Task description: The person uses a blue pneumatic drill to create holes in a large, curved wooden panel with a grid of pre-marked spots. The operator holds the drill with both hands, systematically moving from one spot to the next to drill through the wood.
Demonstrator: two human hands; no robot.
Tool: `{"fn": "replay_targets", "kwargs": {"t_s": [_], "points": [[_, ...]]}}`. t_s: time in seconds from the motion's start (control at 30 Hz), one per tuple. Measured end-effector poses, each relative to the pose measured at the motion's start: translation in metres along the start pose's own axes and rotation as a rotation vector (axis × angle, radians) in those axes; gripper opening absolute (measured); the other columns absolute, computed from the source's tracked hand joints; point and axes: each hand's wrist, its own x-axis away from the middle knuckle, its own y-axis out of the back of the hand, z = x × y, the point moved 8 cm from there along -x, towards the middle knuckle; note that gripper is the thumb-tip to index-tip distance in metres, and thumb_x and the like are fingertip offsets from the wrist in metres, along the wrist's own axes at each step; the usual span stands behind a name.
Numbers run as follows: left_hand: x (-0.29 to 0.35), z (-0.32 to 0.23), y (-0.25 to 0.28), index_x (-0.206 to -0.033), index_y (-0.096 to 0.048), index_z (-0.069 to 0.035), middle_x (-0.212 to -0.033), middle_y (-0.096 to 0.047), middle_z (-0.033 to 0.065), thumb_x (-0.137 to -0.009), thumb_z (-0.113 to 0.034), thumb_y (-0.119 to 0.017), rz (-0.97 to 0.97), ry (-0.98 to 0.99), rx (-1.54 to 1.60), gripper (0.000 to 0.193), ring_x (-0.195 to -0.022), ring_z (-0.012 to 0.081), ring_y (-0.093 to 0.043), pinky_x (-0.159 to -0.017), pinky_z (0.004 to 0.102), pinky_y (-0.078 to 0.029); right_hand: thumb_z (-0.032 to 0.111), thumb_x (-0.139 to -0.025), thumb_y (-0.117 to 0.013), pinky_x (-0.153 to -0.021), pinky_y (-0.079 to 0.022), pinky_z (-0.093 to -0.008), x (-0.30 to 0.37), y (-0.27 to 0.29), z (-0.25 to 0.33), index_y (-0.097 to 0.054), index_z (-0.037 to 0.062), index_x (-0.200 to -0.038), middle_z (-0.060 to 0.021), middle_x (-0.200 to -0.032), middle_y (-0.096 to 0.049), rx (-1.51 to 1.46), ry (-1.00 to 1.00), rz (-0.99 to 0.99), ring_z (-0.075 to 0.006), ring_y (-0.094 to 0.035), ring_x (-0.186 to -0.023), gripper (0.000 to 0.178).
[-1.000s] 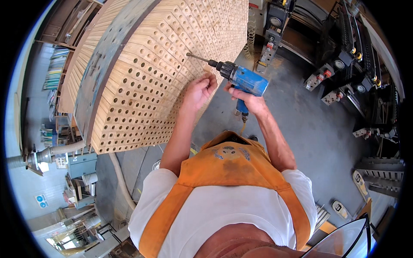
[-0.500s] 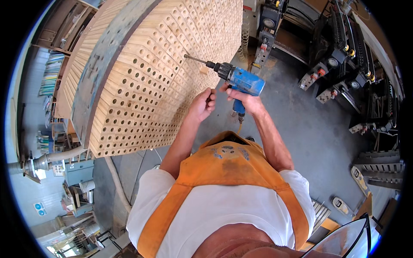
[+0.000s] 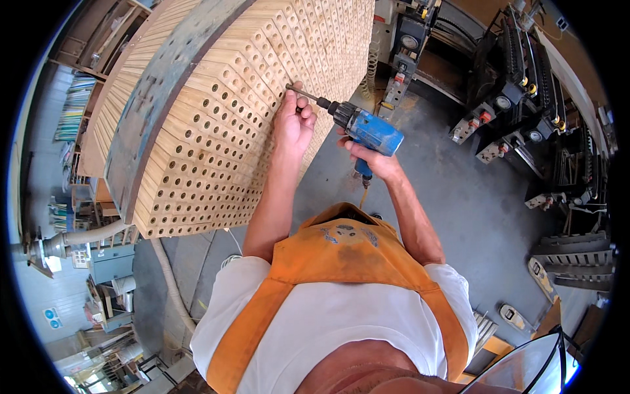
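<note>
In my right hand (image 3: pixel 374 157) is a blue power drill (image 3: pixel 375 131) with a black chuck, gripped by its handle and pointing to the upper left. A long thin bit (image 3: pixel 307 93) runs from the chuck. My left hand (image 3: pixel 294 125) is at the bit's far end, thumb and fingertips pinched round the tip and the other fingers curled. Whether a small piece sits between them is hidden. Behind that hand stands a big stack of pale wooden pieces (image 3: pixel 262 72) with rows of round holes. Many holes at its left and lower part have dark metal-looking rings in them; those higher up are bare.
A worn steel-blue band (image 3: pixel 154 98) edges the stack at left. A thin yellow hose (image 3: pixel 364 196) hangs below the drill. Black machinery (image 3: pixel 518 98) with gauges stands at the right, past the grey floor (image 3: pixel 453 190). A ribbed hose (image 3: pixel 172 282) lies at lower left.
My left hand has moved up and forward from beside the drill to the bit's tip. The drill stays nearly in place, its bit tilted slightly more downward toward the chuck.
</note>
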Motion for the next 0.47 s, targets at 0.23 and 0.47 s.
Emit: {"fn": "replay_targets", "kwargs": {"t_s": [0.23,0.47], "points": [[0.018,0.020,0.024,-0.121,-0.052,-0.005,-0.084,-0.053,-0.0004,-0.099,-0.027,-0.050,-0.026,0.149,-0.111,0.031,-0.069,0.0091,-0.049,-0.059,0.0231,-0.042,0.007,-0.082,-0.069,-0.065,-0.050,-0.0281,-0.006,0.004,-0.011,-0.061,0.0037,-0.111,-0.0090,-0.100,-0.068,-0.124,-0.053,0.031,-0.0207,-0.066,-0.096,0.030],[0.057,0.055,0.080,-0.131,-0.048,-0.003,-0.099,-0.059,0.0020,-0.098,-0.024,-0.052,-0.013,0.358,-0.212,0.039,-0.081,0.0122,-0.055,-0.073,0.0268,-0.048,0.010,-0.082,-0.070,-0.067,-0.051,-0.0289,-0.011,0.003,0.000,-0.061,0.0045,-0.113,-0.0094,-0.098,-0.068,0.064,-0.012,0.062,-0.0210,-0.066,-0.097,0.033]]}}
